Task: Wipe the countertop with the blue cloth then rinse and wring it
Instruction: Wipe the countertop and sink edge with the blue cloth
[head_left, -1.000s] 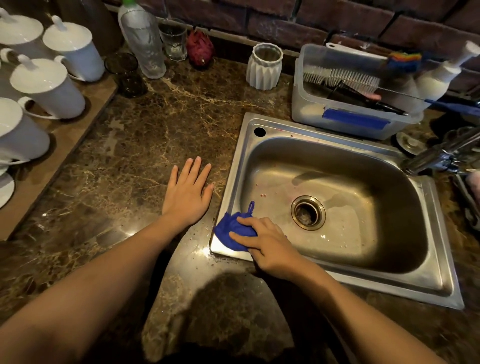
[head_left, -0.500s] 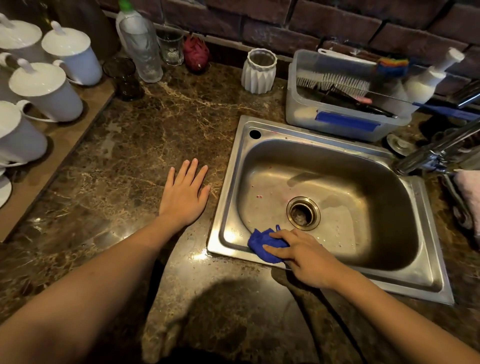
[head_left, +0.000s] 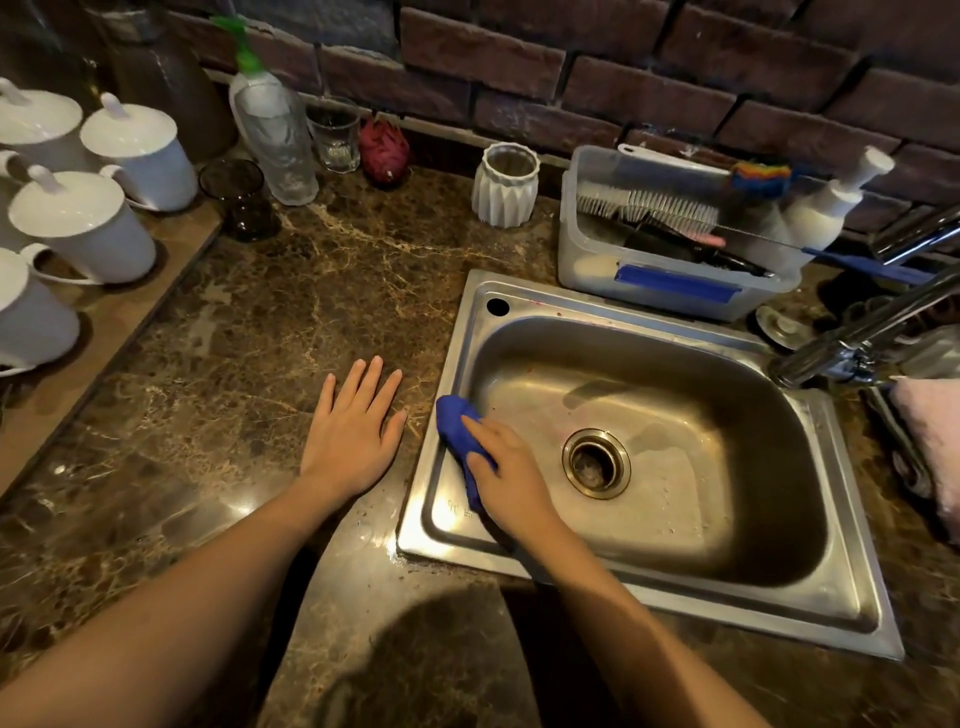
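The blue cloth (head_left: 460, 431) is bunched against the left rim of the steel sink (head_left: 841, 525), partly hidden under my fingers. My right hand (head_left: 506, 475) presses down on the cloth and holds it. My left hand (head_left: 353, 434) lies flat, fingers spread, on the brown marble countertop (head_left: 260, 364) just left of the sink. The drain (head_left: 596, 462) sits in the basin to the right of my right hand. The chrome tap (head_left: 862, 338) reaches in from the right edge.
White lidded mugs (head_left: 78, 228) stand on a wooden board at the left. A spray bottle (head_left: 272, 130), glasses, a red fruit and a white ribbed cup (head_left: 505, 184) line the brick wall. A plastic tub of brushes (head_left: 670, 244) sits behind the sink. A pink towel (head_left: 935, 436) lies at the right.
My right hand slid the blue cloth from the sink's front rim back left and up along the left rim. My left hand stayed flat on the counter.
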